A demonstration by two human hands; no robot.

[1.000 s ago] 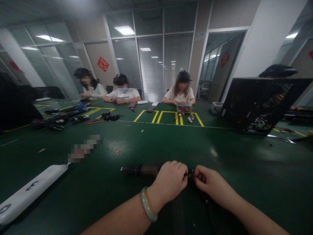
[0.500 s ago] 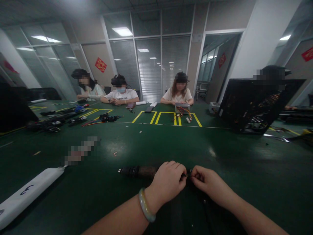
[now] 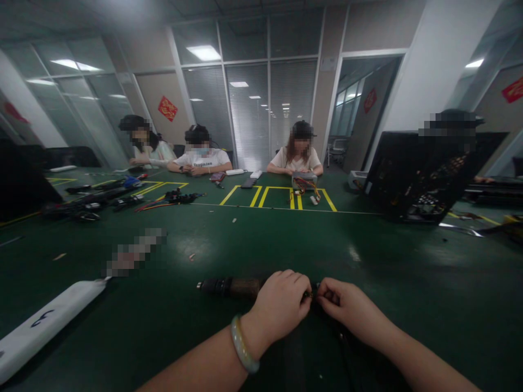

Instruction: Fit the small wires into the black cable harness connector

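Note:
A dark electric screwdriver [image 3: 241, 287] lies sideways on the green table [image 3: 163, 326], its metal nose pointing left. My left hand [image 3: 284, 299], with a jade-coloured bangle at the wrist, is closed over the tool's right-hand end and hides it. Just to the right, the fingers of my right hand [image 3: 337, 298] are pinched close to my left fingertips. Between the two hands shows a small dark piece with a yellowish glint, too small to name. A dark cord [image 3: 342, 337] runs below my right hand towards the lower edge.
At left lies a white power strip [image 3: 49, 324]. Bundled black cables [image 3: 98, 196] sit farther back. A black computer case [image 3: 417, 177] stands at right. Across the table, a person [image 3: 300, 152] has a power supply [image 3: 304, 181] in front; other people sit nearby.
Both hands stay at nearly the same spot, with only slight finger movement. The view has shifted a little.

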